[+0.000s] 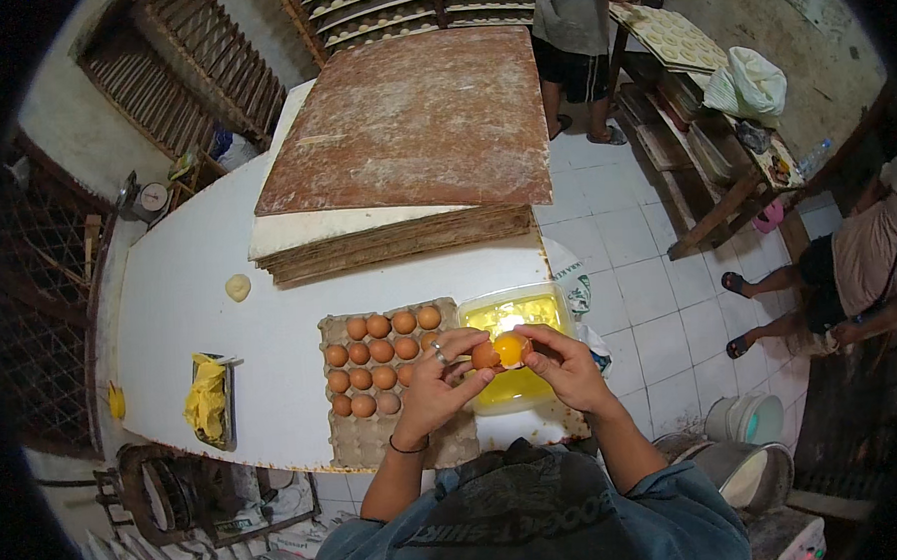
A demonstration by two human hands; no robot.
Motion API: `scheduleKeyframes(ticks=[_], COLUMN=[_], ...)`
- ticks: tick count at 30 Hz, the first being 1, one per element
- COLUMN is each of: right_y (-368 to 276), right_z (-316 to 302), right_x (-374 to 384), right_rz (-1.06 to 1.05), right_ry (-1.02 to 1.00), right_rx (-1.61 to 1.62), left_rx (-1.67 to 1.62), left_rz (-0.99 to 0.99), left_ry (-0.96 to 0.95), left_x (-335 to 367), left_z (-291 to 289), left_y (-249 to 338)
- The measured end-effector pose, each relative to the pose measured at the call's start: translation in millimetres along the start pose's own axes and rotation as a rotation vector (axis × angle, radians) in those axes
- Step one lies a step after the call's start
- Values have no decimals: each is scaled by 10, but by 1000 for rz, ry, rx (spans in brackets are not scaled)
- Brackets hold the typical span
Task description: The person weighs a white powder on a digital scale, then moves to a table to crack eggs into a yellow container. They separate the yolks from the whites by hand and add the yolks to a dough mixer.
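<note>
Both my hands hold a cracked egg (pixel 486 355), its brown shell parted in two. The round orange yolk (pixel 512 348) shows between the pieces. My left hand (pixel 439 388) pinches the left piece of shell. The fingers of my right hand (pixel 571 371) close on the right piece. Directly beneath is a clear plastic tub (pixel 519 406) holding yellow egg liquid (pixel 516 382). To its left lies a grey cardboard egg tray (pixel 360 440) with rows of brown eggs (pixel 382 350), partly covered by my left hand. The tray's near part has bare cups.
A stack of floured boards (pixel 402 122) rises at the far side of the white table (pixel 169 302). A dough ball (pixel 238 287) and a container of yellow fat (pixel 206 403) sit leftward. Two people stand on the tiled floor (pixel 634 282), near racks and a side table.
</note>
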State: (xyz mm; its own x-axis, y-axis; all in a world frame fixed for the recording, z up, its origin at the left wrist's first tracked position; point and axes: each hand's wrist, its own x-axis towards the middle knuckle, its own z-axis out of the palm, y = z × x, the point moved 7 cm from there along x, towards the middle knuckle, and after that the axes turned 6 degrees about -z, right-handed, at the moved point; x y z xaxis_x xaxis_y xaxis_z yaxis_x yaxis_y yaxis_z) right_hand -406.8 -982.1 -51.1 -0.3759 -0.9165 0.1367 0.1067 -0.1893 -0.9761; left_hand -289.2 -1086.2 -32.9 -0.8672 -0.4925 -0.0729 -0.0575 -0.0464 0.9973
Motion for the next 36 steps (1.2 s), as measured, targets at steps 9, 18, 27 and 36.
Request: scheduleKeyframes(ticks=[9,18,27,36], right_y=[108,-173,-257,-376], right_z=[-129,-234,-173,-43], right_x=[12,111,121,171], right_rz=[52,-26,-13,-71], right_ry=[49,-54,-94,-209], right_rx=[215,-75,-89,-124], left_rx=[86,780,67,234], left_rz=[-15,85,251,377], left_ry=[120,100,9,26], left_x=[-22,-17,-80,-86], left_z=[-162,-144,-126,-67], left_y=[15,-161,250,366])
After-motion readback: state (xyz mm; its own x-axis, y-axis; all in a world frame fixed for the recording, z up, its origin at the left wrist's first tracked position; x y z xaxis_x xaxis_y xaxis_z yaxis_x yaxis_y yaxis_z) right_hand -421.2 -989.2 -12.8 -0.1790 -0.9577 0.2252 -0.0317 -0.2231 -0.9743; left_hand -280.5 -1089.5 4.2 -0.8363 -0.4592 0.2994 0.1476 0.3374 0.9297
